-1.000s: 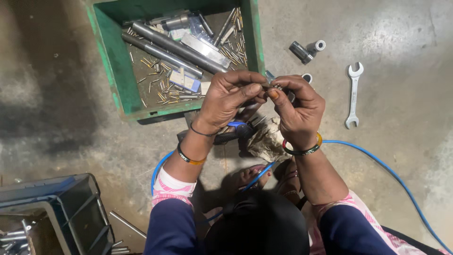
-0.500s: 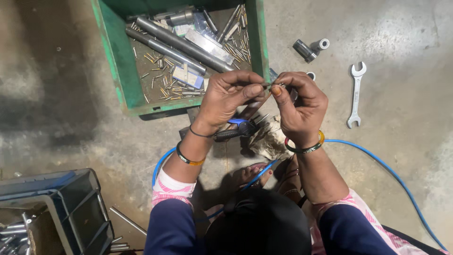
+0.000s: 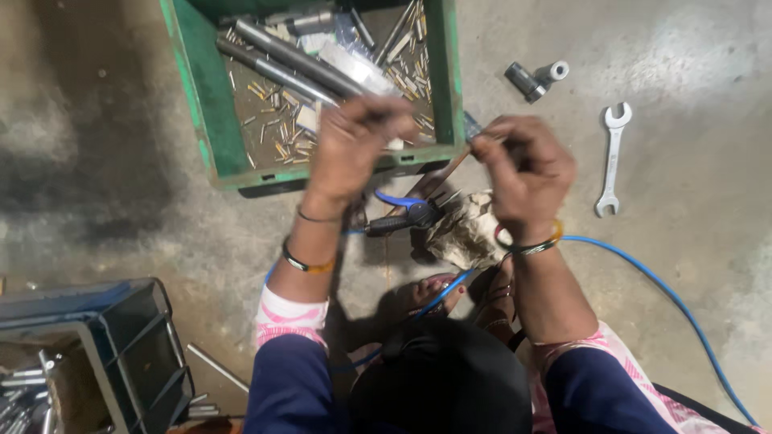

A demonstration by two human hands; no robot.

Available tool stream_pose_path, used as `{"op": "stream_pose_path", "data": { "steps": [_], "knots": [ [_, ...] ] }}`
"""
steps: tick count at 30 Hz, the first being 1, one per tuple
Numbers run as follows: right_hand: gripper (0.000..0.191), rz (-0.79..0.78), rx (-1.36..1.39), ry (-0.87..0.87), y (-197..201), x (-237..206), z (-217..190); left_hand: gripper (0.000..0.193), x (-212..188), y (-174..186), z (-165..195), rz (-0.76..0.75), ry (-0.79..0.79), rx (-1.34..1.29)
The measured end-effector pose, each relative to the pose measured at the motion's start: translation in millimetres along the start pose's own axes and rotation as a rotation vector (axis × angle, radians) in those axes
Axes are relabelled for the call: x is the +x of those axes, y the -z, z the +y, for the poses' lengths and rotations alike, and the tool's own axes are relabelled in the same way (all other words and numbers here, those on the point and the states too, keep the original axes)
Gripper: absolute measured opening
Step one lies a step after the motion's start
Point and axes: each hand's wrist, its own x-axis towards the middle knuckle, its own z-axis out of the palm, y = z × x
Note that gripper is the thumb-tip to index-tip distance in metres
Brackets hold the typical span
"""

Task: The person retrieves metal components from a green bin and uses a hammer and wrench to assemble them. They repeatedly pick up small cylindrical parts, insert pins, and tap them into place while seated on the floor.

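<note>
Change: both hands have drawn apart since the earlier frame; then they met fingertip to fingertip over the crate's near edge, now a gap shows between them.
Left hand (image 3: 354,153): grip clenched, fingers curled over the near wall of the green crate (image 3: 205,120); motion blur hides whether anything is pinched inside.
Right hand (image 3: 527,173): grip pinched on a small thin metal piece (image 3: 474,133) at the fingertips, just beside the crate's right corner.
Crate contents: long steel rods (image 3: 289,60) and a litter of small pins.
Floor: a blue-handled tool (image 3: 406,213) lies below the hands, a blue hose (image 3: 643,277) runs off to the right, a spanner (image 3: 611,161) and a small steel cylinder (image 3: 535,79) lie well apart.
Step, as I judge it: sorting or checking small parts taken from the crate.
Next move calls for: a steady pinch, so the tiny piece does not slip.
</note>
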Motion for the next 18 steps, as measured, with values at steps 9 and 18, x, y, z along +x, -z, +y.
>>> {"op": "stream_pose_path", "data": {
  "steps": [9,18],
  "knots": [
    [0.014,0.192,0.041,-0.007,61,2,34,0.023,63,74,-61,0.048,-0.525,1.032],
    [0.015,0.203,0.020,-0.120,70,-8,39,0.020,115,114,-189,-0.800,-0.297,1.815]
  ]
}}
